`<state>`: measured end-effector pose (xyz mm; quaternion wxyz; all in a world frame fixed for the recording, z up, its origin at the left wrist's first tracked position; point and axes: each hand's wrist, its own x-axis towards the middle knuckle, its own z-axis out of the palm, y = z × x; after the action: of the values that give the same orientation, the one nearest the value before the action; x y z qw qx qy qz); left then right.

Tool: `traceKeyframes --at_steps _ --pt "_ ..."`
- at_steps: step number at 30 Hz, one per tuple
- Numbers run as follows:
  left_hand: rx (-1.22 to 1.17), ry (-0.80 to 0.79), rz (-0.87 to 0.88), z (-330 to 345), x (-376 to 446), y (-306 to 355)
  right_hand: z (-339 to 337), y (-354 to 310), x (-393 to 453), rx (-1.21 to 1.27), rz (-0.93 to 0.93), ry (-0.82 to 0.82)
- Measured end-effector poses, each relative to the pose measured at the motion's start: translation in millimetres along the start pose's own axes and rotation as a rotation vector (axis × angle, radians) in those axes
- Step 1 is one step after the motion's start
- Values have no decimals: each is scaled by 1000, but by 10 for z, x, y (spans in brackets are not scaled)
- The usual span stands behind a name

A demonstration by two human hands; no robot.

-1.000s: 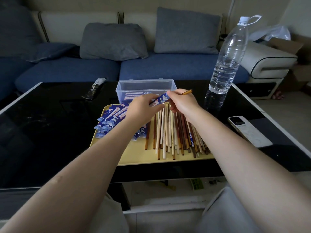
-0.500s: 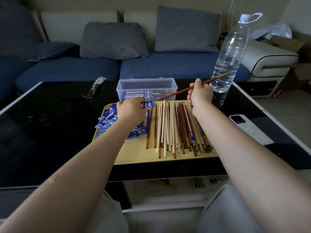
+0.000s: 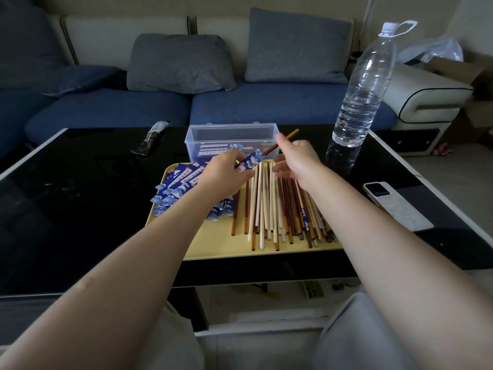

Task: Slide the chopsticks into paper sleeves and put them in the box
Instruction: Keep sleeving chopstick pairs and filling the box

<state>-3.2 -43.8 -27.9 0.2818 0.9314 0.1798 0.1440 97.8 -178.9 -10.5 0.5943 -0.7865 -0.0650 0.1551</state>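
Chopstick (image 3: 280, 143) now mostly inside sleeve (image 3: 249, 162), way deeper than half second ago. Left hand (image 3: 226, 174) pinching sleeve over tray (image 3: 221, 241); right hand (image 3: 296, 161) fingers pinching chopstick's far end. Box (image 3: 232, 129) next, probably.

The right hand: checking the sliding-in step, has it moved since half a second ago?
Yes. The right hand has come leftward, away from the water bottle toward the sleeve.
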Motion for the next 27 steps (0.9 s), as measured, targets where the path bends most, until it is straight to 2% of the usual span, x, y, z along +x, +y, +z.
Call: traceKeyframes --at_steps 3,5,8,10,12,14,16,20,27 --pt "-34 -71 -36 -15 0 -13 -34 14 23 50 -152 144" --pt "-100 -121 -80 -31 -2 -14 -20 23 8 -25 -206 102" --pt "-165 -157 -174 -65 -3 -42 56 56 -36 -193 -177 43" --pt "-157 -160 -264 -88 -8 -72 125 84 -82 -487 -261 -74" --pt "-109 -175 -345 -94 -10 -123 233 98 -175 -732 -344 -311" --pt "-60 -193 -401 -88 -2 -175 361 101 -299 -845 -337 -486" --pt "-75 -228 -451 -92 -1 -199 485 118 -374 -919 -345 -532" --pt "-146 -306 -526 -97 2 -199 638 193 -416 -1135 -347 -536" --pt "-168 -358 -583 -148 -4 -145 818 304 -369 -1237 -252 -330"
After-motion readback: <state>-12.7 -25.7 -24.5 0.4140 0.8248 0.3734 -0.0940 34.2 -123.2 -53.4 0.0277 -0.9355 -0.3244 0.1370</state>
